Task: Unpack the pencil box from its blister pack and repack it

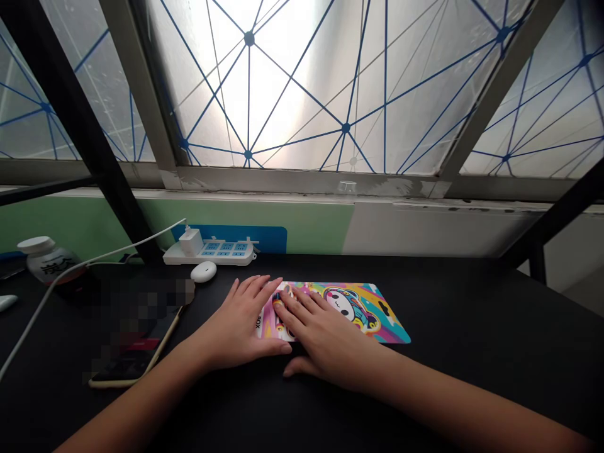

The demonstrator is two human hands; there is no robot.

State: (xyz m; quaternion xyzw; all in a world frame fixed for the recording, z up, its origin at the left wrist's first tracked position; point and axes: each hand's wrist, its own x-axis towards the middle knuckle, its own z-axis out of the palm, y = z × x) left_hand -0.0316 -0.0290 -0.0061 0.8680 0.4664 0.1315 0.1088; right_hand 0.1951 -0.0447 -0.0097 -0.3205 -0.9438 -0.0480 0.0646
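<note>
A flat, brightly coloured package with a cartoon character and a dark hang-hole lies on the black desk in front of me. My left hand rests at its left end, fingers stretched out and the thumb along the near edge. Across the package's left half lies my right hand, palm down with fingers extended, covering part of the printed picture. Neither hand is closed round anything. What lies beneath the right palm is hidden.
Left of my hands lies a phone, partly blurred out. Behind it are a white earbud case and a power strip with a plugged-in charger. A white cable runs past a white-capped jar. Black frame posts flank the desk.
</note>
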